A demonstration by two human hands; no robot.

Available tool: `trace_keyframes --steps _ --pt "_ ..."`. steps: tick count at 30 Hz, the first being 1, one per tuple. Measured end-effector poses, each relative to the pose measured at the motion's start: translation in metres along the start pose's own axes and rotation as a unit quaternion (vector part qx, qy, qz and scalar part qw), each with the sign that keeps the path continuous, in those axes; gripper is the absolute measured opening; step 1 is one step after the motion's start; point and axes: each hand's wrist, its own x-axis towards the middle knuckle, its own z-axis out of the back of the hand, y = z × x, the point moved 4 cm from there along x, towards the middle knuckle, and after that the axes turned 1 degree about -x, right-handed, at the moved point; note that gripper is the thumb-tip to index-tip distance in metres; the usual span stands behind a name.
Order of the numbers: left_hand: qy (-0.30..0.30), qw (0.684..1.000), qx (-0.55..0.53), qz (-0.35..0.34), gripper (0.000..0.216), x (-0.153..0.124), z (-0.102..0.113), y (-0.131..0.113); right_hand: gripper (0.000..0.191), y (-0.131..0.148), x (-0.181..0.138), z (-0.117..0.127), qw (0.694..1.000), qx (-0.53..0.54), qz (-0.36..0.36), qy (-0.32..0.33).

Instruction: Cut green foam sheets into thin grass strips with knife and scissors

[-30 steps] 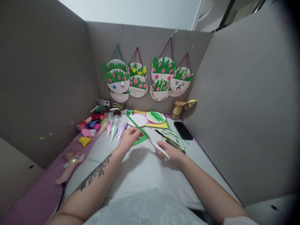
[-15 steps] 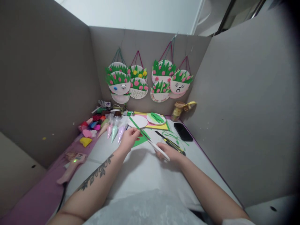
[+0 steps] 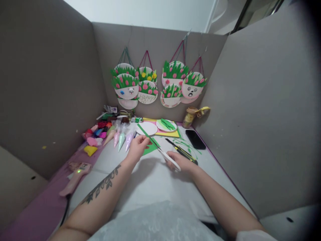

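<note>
Between the fingers of my left hand is a narrow green paper strip, which slants up to the left. My right hand is closed round white-handled scissors. The scissor blades meet the strip's lower right end, just beside my left fingertips; whether the blades are apart is too small to tell. A green paper sheet lies on the table beneath the strip, partly covered by my left hand. Just beyond my right hand rests a black and yellow utility knife.
Green offcuts and a black phone lie to the right. White paper plates and cut green leaves are at the back. Piping bags, coloured clay packs and a pink glue gun sit left. Decorated plates hang on the partition.
The view has tilted and shifted slightly. Both hands keep almost the same pose, with the strip still at the scissor blades.
</note>
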Motion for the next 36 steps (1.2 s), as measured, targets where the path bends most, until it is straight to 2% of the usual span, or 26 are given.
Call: trace_keyframes --steps 15,24,36 --pt "-0.002 1.000 0.007 0.012 0.031 -0.003 -0.002 -0.003 0.020 0.010 -0.003 -0.007 1.000 0.005 -0.018 -0.024" --pt "-0.010 1.000 0.005 0.027 0.030 -0.001 0.000 -0.001 0.022 0.005 0.000 -0.006 0.999 0.018 -0.023 -0.023" --pt "-0.032 0.999 -0.018 0.008 0.032 0.002 0.004 0.000 0.023 -0.003 0.002 -0.005 1.000 0.022 -0.013 -0.012"
